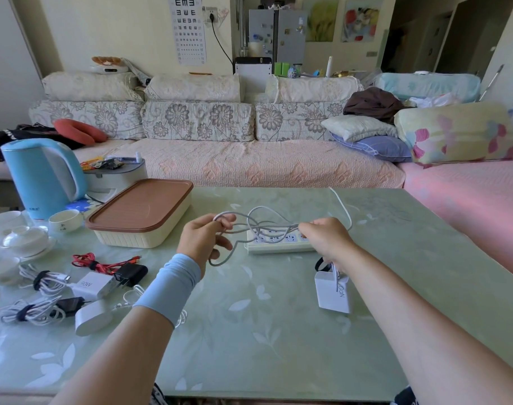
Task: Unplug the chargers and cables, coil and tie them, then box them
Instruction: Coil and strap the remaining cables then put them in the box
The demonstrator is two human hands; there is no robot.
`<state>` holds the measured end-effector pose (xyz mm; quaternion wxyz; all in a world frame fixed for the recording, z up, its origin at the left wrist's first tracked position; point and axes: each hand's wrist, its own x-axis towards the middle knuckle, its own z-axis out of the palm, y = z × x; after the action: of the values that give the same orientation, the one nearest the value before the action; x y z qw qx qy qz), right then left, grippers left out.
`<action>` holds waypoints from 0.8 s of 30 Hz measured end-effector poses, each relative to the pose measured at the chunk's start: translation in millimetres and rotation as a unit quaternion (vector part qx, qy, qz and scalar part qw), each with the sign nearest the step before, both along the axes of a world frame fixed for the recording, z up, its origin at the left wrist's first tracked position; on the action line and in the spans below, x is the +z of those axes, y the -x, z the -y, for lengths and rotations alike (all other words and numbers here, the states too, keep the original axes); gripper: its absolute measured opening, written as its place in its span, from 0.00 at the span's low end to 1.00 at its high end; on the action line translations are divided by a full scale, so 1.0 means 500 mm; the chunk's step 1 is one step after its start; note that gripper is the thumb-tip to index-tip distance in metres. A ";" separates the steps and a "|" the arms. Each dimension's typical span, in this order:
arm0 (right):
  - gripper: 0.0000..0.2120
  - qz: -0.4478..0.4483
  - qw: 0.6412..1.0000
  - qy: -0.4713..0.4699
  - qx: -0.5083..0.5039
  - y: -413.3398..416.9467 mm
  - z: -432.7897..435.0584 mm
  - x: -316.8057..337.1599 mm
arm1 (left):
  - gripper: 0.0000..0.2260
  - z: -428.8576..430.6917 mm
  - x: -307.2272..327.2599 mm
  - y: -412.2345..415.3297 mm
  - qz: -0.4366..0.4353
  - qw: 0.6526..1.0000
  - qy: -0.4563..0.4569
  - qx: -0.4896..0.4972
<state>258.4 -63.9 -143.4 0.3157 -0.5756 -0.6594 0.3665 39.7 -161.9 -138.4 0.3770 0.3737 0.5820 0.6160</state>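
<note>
- Table (278, 340): pale green top with a leaf pattern. Behind it I see a long sofa (249, 165) in floral covers, with pillows piled at its right end.
- Back wall: eye chart (188, 27), and a grey fridge (278, 33) to its right.
- Table, far left: blue kettle (41, 176) and white tea bowls (24, 238). Beside them is a cream box (132, 238) with its brown lid on.
- Table, near left: red cable (97, 263), black charger (131, 274), white 90W charger (93, 285), and two white cable bundles (44, 280), each strapped with a dark tie.
- Centre: white power strip (278, 244) lying flat, its own lead running off toward the far edge.
- Grey cable (264, 226): stretched in loose loops between both hands, just over the strip.
- Left hand (205, 241): fingers curled round the gathered loops, with one loop hanging below the palm. There is a blue sleeve band (173, 287) on the wrist.
- Right hand (325, 238): fingers closed, pinching the cable strands over the strip's right end. A strand drops from it to the white GaN charger (332, 290), which is on the table under the wrist.
- Both forearms reach forward, hands level and well apart.
</note>
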 end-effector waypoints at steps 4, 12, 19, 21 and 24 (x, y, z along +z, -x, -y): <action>0.11 -0.004 0.999 -0.015 -0.037 -0.005 -0.003 0.005 | 0.16 0.008 -0.003 0.022 0.167 0.974 0.001 -0.152; 0.16 0.018 0.997 -0.074 0.007 0.005 0.009 0.005 | 0.17 -0.009 -0.017 0.024 0.294 0.954 0.053 0.011; 0.16 0.018 0.994 -0.092 0.055 0.008 0.022 0.007 | 0.14 -0.022 -0.043 0.046 0.080 0.976 0.143 0.147; 0.13 0.027 0.994 -0.083 0.072 0.007 0.023 0.009 | 0.15 -0.024 -0.047 0.064 -0.109 0.966 0.192 0.134; 0.08 0.033 0.992 -0.047 0.113 0.004 0.028 0.013 | 0.12 -0.008 -0.045 0.062 -0.440 0.867 0.225 0.062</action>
<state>256.3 -77.9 -136.7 0.2769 -0.4937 -0.7470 0.3487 8.8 -158.0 -160.7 0.1171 0.4745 0.8320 0.2626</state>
